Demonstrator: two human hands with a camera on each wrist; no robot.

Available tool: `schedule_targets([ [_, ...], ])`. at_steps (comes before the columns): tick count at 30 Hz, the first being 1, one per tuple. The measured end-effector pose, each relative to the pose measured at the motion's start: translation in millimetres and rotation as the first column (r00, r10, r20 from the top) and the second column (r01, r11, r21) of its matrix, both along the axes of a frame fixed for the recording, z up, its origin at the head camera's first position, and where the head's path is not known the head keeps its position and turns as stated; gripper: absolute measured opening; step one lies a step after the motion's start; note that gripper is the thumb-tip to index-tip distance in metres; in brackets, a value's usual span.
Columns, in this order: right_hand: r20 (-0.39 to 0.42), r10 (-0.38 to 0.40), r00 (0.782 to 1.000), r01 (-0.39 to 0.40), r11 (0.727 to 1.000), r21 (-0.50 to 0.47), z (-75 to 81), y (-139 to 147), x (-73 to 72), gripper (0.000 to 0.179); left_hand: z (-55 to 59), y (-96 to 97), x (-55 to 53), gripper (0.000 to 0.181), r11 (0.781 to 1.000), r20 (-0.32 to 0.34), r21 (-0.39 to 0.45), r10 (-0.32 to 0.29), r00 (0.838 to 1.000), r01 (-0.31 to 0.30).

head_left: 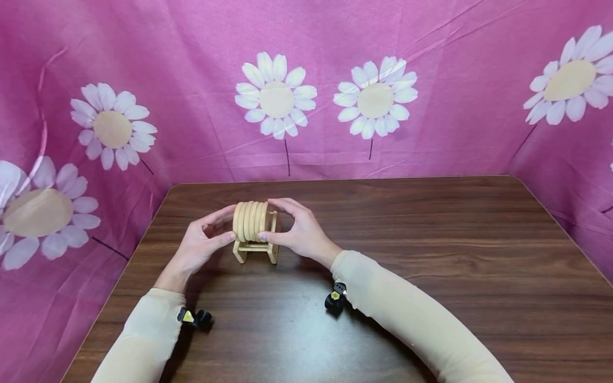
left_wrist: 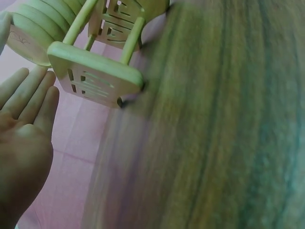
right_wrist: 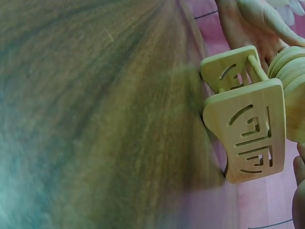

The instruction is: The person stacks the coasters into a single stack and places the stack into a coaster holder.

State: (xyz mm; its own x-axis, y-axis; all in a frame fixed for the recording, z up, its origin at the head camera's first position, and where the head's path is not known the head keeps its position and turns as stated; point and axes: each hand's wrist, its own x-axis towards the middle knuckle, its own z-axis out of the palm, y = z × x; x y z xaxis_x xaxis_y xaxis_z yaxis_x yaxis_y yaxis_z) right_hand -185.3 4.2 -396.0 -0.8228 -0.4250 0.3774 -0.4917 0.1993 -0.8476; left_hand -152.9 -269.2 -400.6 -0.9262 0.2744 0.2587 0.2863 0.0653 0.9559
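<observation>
A row of several round, pale wooden coasters [head_left: 250, 221] stands on edge, face to face, at the top of a small wooden coaster rack [head_left: 240, 254]. My left hand [head_left: 197, 243] holds the left end of the row, thumb in front and fingers behind. At the right end my right hand [head_left: 306, 231] grips it the same way. The right wrist view shows the rack's side panel [right_wrist: 221, 117] with cut-out line patterns. Round bars [left_wrist: 132, 40] join its two sides in the left wrist view. Whether the coasters rest on the rack I cannot tell.
The rack stands on a dark wood-grain table [head_left: 431, 239], left of its middle and toward the far edge. A pink cloth [head_left: 201, 69] with white daisies hangs behind and at both sides. Small black cameras [head_left: 333, 303] sit at both sleeve cuffs.
</observation>
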Motion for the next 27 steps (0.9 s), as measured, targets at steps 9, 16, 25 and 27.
schedule_targets([
  [9,-0.031,-0.020,0.999,0.022,0.998,0.054,-9.6,0,-0.5,0.077,-7.4,-3.0,-1.2,0.061,0.998,0.015,-0.060,-0.011,1.000,0.012],
  [16,-0.054,-0.011,0.998,0.017,0.995,0.101,-14.5,1,2.4,0.079,-11.5,-5.9,-2.3,0.065,0.988,0.040,-0.151,-0.027,0.999,0.032],
  [25,-0.145,0.010,0.989,0.026,0.970,0.241,-13.9,0,8.6,0.081,-9.9,-9.2,-3.5,0.076,0.948,0.062,-0.299,-0.097,0.993,0.111],
  [27,-0.152,0.009,0.988,0.031,0.965,0.261,-12.9,-1,10.7,0.081,-7.1,-8.8,-2.7,0.077,0.939,0.060,-0.319,-0.112,0.992,0.125],
])
